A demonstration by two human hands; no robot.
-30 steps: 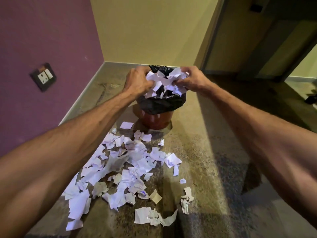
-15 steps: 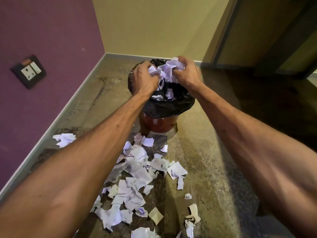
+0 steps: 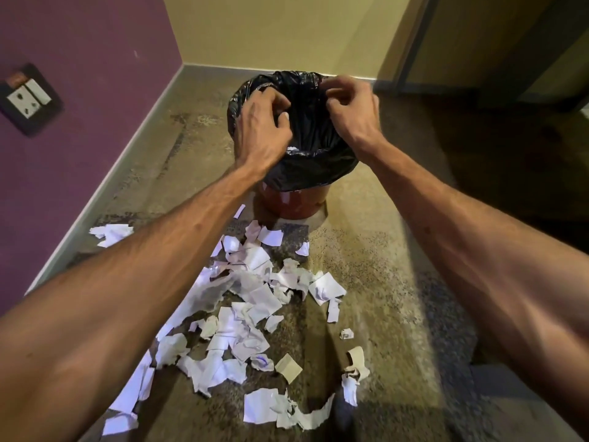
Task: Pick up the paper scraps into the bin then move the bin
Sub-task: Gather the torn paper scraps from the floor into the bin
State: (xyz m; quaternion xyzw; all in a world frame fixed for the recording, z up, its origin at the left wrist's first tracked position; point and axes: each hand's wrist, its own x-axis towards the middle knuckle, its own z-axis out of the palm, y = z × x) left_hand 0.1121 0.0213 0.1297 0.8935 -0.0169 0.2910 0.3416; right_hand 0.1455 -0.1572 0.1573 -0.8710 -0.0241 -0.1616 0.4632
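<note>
A red bin (image 3: 291,204) lined with a black bag (image 3: 312,167) stands on the floor near the room's corner. Both hands hover over its mouth. My left hand (image 3: 263,122) has its fingers spread and curled, with nothing in it. My right hand (image 3: 350,110) is also loose-fingered and holds nothing. A small glimpse of white paper shows inside the bag near my left wrist. Several white paper scraps (image 3: 251,301) lie scattered on the floor in front of the bin, partly hidden by my left forearm. One separate scrap (image 3: 110,233) lies by the left wall.
A purple wall with a socket plate (image 3: 28,98) runs along the left. A yellow wall stands behind the bin, and a dark doorway (image 3: 510,59) opens at the right. The speckled floor (image 3: 398,250) stretches to the right of the scraps.
Both hands held a bunch of scraps over the bin before; now the bunch is gone from them and the fingers have spread apart above the bag's mouth.
</note>
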